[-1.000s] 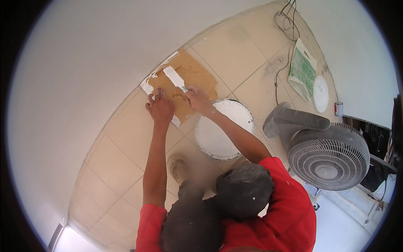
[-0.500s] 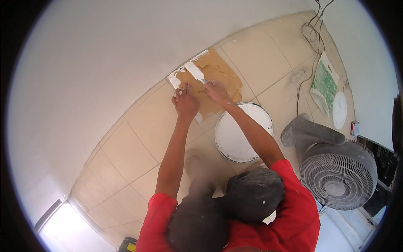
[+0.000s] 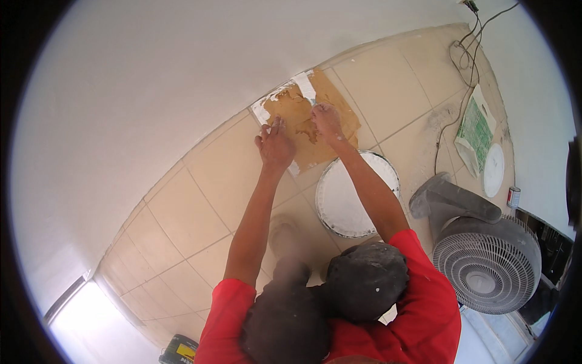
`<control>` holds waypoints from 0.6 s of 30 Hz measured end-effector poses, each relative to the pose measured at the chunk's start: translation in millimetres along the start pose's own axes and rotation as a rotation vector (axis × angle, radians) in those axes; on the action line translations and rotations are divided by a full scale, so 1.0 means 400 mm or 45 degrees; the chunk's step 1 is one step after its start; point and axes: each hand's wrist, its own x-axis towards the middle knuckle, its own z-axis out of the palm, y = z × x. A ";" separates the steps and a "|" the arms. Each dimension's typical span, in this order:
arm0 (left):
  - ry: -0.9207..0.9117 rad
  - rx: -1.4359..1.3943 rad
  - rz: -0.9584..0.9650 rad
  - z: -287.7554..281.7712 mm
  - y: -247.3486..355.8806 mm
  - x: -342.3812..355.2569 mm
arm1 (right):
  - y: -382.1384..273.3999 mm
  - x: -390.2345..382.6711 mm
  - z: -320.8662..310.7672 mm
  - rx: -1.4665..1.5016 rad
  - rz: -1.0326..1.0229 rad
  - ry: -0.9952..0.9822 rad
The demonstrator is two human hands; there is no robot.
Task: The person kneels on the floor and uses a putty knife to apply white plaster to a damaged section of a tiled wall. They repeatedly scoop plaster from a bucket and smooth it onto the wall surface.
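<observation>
A brown paper sheet (image 3: 327, 142), torn and smeared with white along its wall side, lies on the tiles against the white wall (image 3: 151, 91). My left hand (image 3: 277, 145) rests on the left part of the sheet with its fingers stretched apart, holding nothing. Just to its right, my right hand (image 3: 328, 123) grips a paintbrush (image 3: 305, 88); its wide white head points at the foot of the wall, and most of the handle is hidden in my fingers. Under my right forearm is a round white bucket top (image 3: 345, 200) with a dark, smeared rim.
A grey fan (image 3: 481, 280) lies tipped to the right. Beyond it are a small can (image 3: 513, 197), a white disc (image 3: 494, 170), a green and white bag (image 3: 474, 130) and a loose cable (image 3: 445, 127). A dark container (image 3: 179, 350) sits at the lower left.
The paintbrush in my right hand has swung more upright and shifted right, its head nearer the sheet's far corner by the wall. My left hand stays on the paper; the whole view has shifted slightly.
</observation>
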 end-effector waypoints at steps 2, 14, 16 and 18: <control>-0.019 -0.001 -0.014 -0.006 0.004 0.001 | -0.015 -0.001 0.020 -0.014 0.097 -0.019; -0.032 0.034 -0.033 0.000 -0.024 -0.006 | -0.063 0.025 0.019 0.320 0.410 0.063; -0.034 0.016 -0.022 -0.004 -0.009 -0.003 | -0.026 0.039 0.013 -0.026 0.141 0.132; -0.047 0.003 -0.022 -0.005 0.011 0.003 | 0.006 0.033 0.031 -0.729 -0.455 0.266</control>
